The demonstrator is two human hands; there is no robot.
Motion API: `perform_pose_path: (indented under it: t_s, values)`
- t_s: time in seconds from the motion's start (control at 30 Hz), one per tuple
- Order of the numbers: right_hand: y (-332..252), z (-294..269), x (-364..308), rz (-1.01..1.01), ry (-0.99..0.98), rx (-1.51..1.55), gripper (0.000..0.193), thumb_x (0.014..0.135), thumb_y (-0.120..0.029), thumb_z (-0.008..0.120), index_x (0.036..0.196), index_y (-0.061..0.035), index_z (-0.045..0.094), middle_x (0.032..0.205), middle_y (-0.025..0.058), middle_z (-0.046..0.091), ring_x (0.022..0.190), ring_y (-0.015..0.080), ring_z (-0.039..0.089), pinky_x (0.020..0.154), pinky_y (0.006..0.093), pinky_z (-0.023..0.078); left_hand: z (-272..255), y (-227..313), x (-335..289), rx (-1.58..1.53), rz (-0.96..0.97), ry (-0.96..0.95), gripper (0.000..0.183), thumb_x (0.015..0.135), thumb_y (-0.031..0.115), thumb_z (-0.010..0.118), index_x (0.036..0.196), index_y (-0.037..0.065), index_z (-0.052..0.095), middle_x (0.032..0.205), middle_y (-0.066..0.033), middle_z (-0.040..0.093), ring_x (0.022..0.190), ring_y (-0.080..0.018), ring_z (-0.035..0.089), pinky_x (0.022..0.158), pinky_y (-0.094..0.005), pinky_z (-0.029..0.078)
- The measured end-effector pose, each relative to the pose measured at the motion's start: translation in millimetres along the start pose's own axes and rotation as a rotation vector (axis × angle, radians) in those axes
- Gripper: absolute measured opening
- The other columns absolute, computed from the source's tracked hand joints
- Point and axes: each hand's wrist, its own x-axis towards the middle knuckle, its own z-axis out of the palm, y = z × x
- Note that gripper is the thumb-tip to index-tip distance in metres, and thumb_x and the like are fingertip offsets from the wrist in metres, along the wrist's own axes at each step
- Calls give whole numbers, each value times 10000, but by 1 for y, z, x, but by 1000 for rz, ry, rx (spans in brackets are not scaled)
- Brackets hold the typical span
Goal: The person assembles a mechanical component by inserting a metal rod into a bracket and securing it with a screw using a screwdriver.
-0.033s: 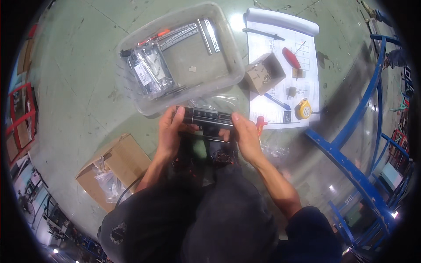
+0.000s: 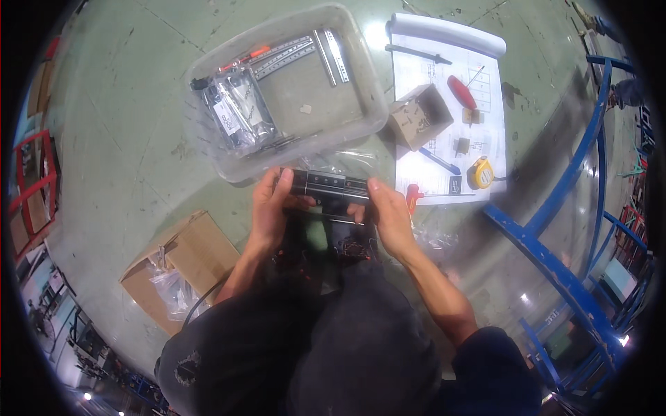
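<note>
Black metal rail piece (image 2: 338, 188) sits between the left hand (image 2: 267, 211), gripping one end, and the right hand (image 2: 390, 213), gripping the other, nothing visibly shifted, so the handling shows no advance.

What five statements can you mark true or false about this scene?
The left hand and right hand hold a black rail-like part. True.
The yellow tape measure lies inside the plastic bin. False: the tape measure lies on the drawing sheet.
Metal rails lie in the plastic bin. True.
The lower-left cardboard box is sealed. False: the cardboard box stands open, showing a plastic bag.
A blue pen lies on the drawing sheet. True.
</note>
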Motion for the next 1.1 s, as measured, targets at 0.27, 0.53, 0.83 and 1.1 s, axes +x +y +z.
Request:
perform_pose_path:
  t_s: [0.27,0.53,0.83,1.1]
  values:
    - [15,-9,7,43,-99,443,347,1007,-236,512,1168,60,597,927,146,680,765,131,625,745,255,486,-10,-21,7,-679,19,-280,598,977,466,511,1368,21,425,1102,-113,627,1001,-201,626,884,-355,494]
    - [26,32,-11,-1,-183,403,522,807,66,729,1284,18,525,1116,78,641,970,109,622,848,240,501,-6,-31,7,-513,-63,-254,787,865,535,662,1429,77,360,1194,-81,608,1130,-257,614,1011,-461,494]
    - [29,29,-5,-164,21,36,573,737,41,801,1249,35,544,1011,76,649,899,112,629,820,252,514,8,-16,5,-370,-77,-176,505,986,229,561,1427,56,387,1349,-160,552,1144,-289,618,946,-421,548]
    - [23,23,6,-421,76,-301,487,774,-39,783,1219,6,592,1057,83,645,915,175,645,849,300,512,6,-8,4,-288,-51,-209,520,992,217,547,1447,39,370,1354,-151,551,1168,-267,602,965,-386,513]
